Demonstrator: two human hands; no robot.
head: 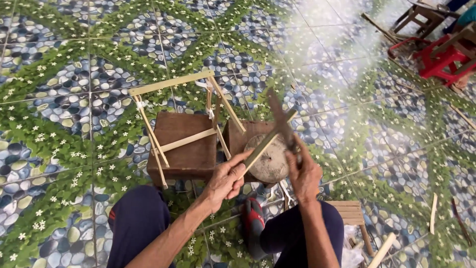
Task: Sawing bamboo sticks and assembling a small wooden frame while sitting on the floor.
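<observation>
The person sat on the tiled floor [59, 99] with both knees drawn in, and the step in hand looked like shaving a bamboo strip [267, 141] with a blade. The left hand [227, 178] had its grip closed on the strip's lower end, holding it slanted up to the right over a round chopping block [270, 164]. The right hand [303, 173] was clamped on the handle of a dark knife [280, 119], whose blade crossed the strip near its upper end and stood above the block. The blade was blurred, so its edge could not be read.

Judging from this, the next move would call for a steady left grip and a controlled stroke along the strip, away from the holding fingers.

By count: one strip in hand, one knife, one block. Two brown wooden boxes [186, 146] stood side by side in front of the knees, the block resting by the right one. One bamboo frame [173, 114] of light sticks lay tilted over the left box. A small slatted stool [351, 212] sat by the right knee, and a red-and-black tool [254, 221] lay between the legs. At least three loose sticks [434, 213] lay on the floor to the right. Red stools [439, 57] stood far off at the top right.
</observation>
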